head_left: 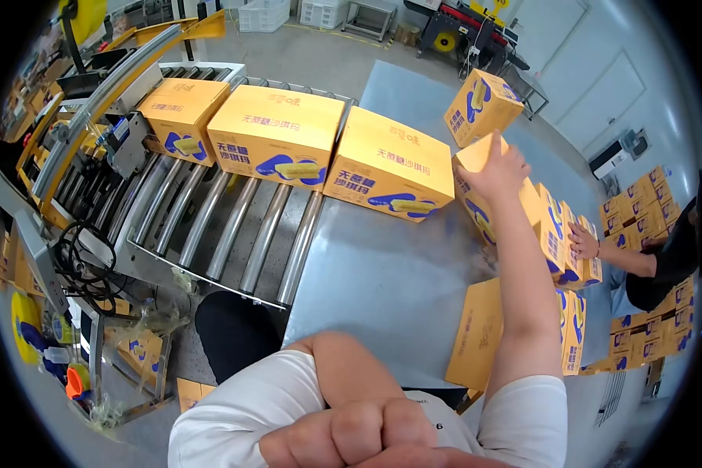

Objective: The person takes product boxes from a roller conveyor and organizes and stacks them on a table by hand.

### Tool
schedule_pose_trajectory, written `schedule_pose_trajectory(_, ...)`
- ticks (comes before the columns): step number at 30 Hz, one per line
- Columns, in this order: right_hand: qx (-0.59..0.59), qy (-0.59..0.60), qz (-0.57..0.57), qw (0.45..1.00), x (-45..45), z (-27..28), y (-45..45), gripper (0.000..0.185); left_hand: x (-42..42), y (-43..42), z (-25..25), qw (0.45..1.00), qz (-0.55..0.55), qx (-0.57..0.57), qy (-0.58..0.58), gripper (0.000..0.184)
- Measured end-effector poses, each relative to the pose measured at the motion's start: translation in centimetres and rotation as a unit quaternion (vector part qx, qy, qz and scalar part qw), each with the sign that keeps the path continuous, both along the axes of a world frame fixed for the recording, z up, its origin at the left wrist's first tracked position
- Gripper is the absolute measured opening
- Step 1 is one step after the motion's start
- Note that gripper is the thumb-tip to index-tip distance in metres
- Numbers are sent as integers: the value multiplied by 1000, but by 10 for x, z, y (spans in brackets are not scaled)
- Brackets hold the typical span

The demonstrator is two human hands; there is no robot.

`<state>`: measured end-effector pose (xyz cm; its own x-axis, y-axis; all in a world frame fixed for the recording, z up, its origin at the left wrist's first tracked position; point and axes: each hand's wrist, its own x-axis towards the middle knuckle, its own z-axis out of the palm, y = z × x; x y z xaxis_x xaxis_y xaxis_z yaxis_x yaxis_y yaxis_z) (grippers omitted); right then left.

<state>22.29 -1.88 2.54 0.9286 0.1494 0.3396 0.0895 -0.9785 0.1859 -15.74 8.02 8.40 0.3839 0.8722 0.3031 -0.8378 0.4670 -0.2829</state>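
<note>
My right hand (498,173) reaches out to the right and grips the upper end of a yellow cardboard carton (476,204), fingers spread over its edge. Close below the camera, my left hand (351,437) is curled into a fist; whatever may be inside it is hidden. Left of the gripped carton, another carton (390,168) with blue print rests at the end of the roller conveyor, partly on the metal table (366,261). Behind my right hand stands a separate carton (482,105). An upright carton panel (476,331) shows beside my right forearm.
Two more cartons, one wide (277,136) and one farther left (183,117), sit on the rollers (210,218) by a taping machine (93,117). At right, a co-worker's hand (583,240) touches a row of cartons. Stacked cartons (651,335) stand beyond.
</note>
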Motion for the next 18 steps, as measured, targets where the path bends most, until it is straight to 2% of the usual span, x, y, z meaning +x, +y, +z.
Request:
schedule_pose_trajectory(1, 2, -26, -43, 999, -4, 5, 8, 113, -4, 3, -1, 999, -9, 10, 36, 31)
schedule_pose_trajectory(2, 55, -10, 16, 998, 8, -1, 10, 111, -8, 5, -2, 997, -18, 20, 71, 30)
schedule_pose_trajectory(4, 157, 27, 128, 979, 16, 0, 22, 107, -6, 5, -1, 997, -17, 3, 69, 30)
schedule_pose_trajectory(5, 144, 153, 129, 969, 18, 1, 26, 108, -6, 5, 0, 997, -19, -3, 69, 30)
schedule_pose_trajectory(8, 163, 289, 298, 895, 9, -28, 39, 116, -7, 5, 2, 997, -30, -12, 73, 29)
schedule_pose_trajectory(11, 100, 333, 328, 878, -7, -7, 34, 125, -7, 5, 5, 996, -28, -20, 77, 28)
schedule_pose_trajectory(14, 135, 362, 347, 855, -3, -5, 15, 129, -10, 8, 5, 996, -25, -19, 86, 29)
schedule_pose_trajectory(18, 162, 293, 314, 888, -19, -9, 3, 122, -9, 4, 7, 994, -18, -66, 84, 29)
